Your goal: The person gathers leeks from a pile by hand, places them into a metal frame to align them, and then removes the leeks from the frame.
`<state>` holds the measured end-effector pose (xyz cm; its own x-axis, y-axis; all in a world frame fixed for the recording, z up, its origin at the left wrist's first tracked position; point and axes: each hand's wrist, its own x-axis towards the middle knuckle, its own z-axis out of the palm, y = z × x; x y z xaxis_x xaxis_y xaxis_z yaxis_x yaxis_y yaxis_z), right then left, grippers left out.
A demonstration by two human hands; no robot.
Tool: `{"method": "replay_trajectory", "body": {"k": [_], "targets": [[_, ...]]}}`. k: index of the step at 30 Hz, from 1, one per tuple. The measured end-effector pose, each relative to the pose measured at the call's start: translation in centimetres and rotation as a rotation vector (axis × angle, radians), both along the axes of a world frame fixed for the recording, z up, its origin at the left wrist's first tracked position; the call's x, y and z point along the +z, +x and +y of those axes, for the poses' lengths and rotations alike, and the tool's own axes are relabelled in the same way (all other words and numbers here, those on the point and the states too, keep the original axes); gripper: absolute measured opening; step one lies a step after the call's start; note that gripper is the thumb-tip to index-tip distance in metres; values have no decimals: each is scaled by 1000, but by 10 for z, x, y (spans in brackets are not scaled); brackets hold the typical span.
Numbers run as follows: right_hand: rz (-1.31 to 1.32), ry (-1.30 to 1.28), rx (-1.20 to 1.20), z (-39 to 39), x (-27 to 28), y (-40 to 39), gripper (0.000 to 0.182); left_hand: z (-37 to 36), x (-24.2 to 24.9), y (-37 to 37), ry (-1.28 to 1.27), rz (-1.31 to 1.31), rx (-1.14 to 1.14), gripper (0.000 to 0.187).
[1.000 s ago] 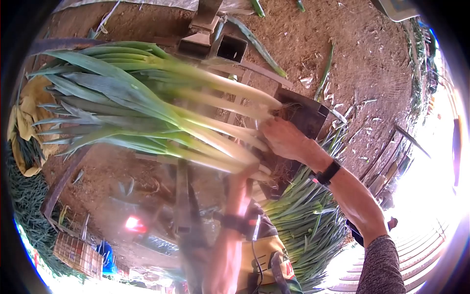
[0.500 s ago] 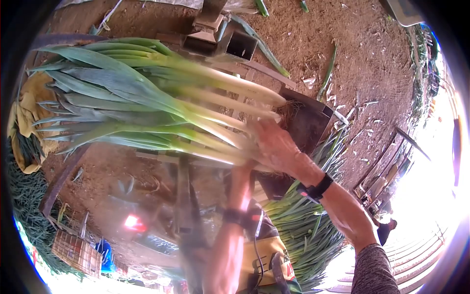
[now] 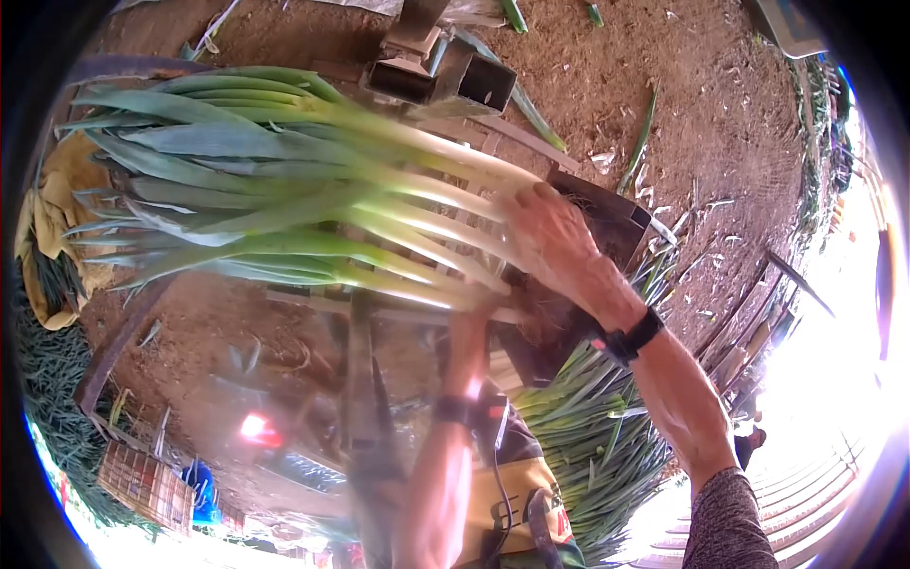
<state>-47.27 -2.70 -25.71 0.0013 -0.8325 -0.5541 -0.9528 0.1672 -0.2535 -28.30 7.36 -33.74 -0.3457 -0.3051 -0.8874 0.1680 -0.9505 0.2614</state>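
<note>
A bunch of leeks [image 3: 284, 190] lies across a metal frame, green leaves to the left and white shafts with roots to the right. My right hand [image 3: 555, 237] is over the root ends, its fingers curled around the shafts. Under the lower shafts, my left hand [image 3: 477, 308] touches the bunch near the roots; its fingers are blurred and mostly hidden. Dark bands circle both wrists. A dark metal plate [image 3: 611, 220] stands beyond the root ends.
More leeks [image 3: 597, 446] are piled at my right side. Square metal tubing [image 3: 479, 83] sticks up behind the bunch. Yellow cloth [image 3: 71, 190] hangs at the far left. A wire crate [image 3: 142, 486] stands on the dirt floor, which carries scattered leaf scraps.
My right hand has moved slightly up and right along the root ends. The leek shafts have shifted a little beneath it. My left hand stays nearly in place.
</note>
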Motion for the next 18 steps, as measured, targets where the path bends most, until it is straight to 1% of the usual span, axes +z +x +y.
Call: {"method": "replay_trajectory", "body": {"k": [3,5,6,7,9,10,12,13,15,16,18], "targets": [[5,-46,-67,7,-12,-3,25,3,-9,3,-61,-15,-33,31],[-19,-229,-100,14,-9,-4,25,-5,-4,11,-35,-35,-31,34],[-29,-316,-123,17,-4,0,25,-14,11,13,14,-69,-20,36],[-36,-317,-171,22,4,5,26,-20,22,14,64,-101,-14,39],[-38,-326,-267,28,26,13,27,-22,21,27,77,-34,-68,44],[-80,-374,-312,33,35,15,27,-22,20,36,85,0,-96,47],[-162,-472,-406,47,51,21,29,-29,30,51,23,17,-225,48],[-196,-440,-485,57,59,26,29,-32,34,59,-9,27,-294,48],[-260,-375,-654,85,77,40,30,-28,37,79,48,-43,-359,52],[-271,-416,-686,100,85,48,24,-28,42,89,57,-67,-413,52],[-321,-377,-865,138,100,73,20,-37,52,109,62,-70,-538,53]]}}
